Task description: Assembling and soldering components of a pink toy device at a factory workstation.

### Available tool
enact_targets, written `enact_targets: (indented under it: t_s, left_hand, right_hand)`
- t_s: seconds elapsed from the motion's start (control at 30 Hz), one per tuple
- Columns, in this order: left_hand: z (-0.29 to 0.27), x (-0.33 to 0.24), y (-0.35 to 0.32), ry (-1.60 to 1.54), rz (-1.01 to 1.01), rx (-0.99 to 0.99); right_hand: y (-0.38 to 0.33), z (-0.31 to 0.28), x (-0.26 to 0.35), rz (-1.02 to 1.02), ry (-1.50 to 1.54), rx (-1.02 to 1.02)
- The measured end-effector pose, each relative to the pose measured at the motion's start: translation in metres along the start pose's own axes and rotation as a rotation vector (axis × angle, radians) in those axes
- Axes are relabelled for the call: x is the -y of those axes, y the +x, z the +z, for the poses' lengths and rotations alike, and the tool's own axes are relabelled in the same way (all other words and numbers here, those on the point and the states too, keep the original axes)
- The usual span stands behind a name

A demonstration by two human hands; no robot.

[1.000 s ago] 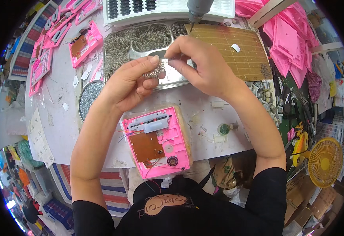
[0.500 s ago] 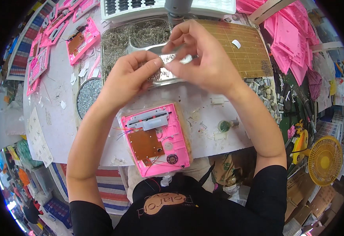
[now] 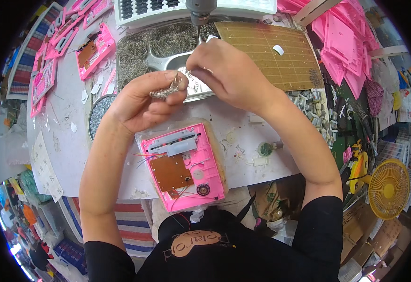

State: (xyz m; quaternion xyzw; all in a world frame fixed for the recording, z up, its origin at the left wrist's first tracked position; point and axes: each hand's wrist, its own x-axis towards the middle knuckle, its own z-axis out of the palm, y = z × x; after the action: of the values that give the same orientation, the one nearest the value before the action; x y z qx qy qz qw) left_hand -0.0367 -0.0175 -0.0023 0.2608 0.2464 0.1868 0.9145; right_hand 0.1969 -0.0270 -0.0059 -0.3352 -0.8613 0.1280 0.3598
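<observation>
Left hand grips a clump of coiled springs above the bench

The person's left hand (image 3: 142,101) pinches a tangled clump of thin, silvery wire springs (image 3: 168,90) between thumb and curled fingers. The clump is raised at the near edge of a shiny metal tray with compartments (image 3: 160,61), whose far sections are heaped with loose silvery coils (image 3: 179,38). The right hand (image 3: 236,75) is just beside it, its fingers bent and its fingertips near the clump; whether they pinch anything, I cannot tell.

Nearer the body lies an open pink plastic housing (image 3: 211,162), tilted slightly, with a flat brown circuit board (image 3: 168,174) and thin coloured wires in it. A brown, grid-lined board (image 3: 271,54) lies right of the tray, while a round dish of small grey metal parts (image 3: 99,115) is near the left forearm.
</observation>
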Motion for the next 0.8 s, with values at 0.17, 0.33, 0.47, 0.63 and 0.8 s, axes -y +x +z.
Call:
enact_targets:
  t_s: [0.17, 0.33, 0.47, 0.63, 0.8]
  left_hand:
    - [0.019, 0.011, -0.002, 0.11, 0.207, -0.293]
    - [-0.001, 0.024, -0.037, 0.129, 0.228, -0.257]
    - [0.008, 0.037, -0.036, 0.115, 0.239, -0.256]
    - [0.017, 0.044, -0.034, 0.227, 0.247, -0.362]
    - [0.023, 0.045, -0.023, 0.382, 0.331, -0.352]
  right_hand:
    - [-0.017, -0.011, 0.02, -0.064, -0.481, 0.056]
    - [-0.077, -0.047, 0.076, 0.418, -0.166, 0.629]
    - [-0.118, -0.021, 0.081, 0.482, -0.227, 0.623]
    - [-0.095, -0.025, 0.074, 0.412, -0.229, 0.475]
    - [-0.032, -0.025, 0.045, 0.34, -0.171, 0.182]
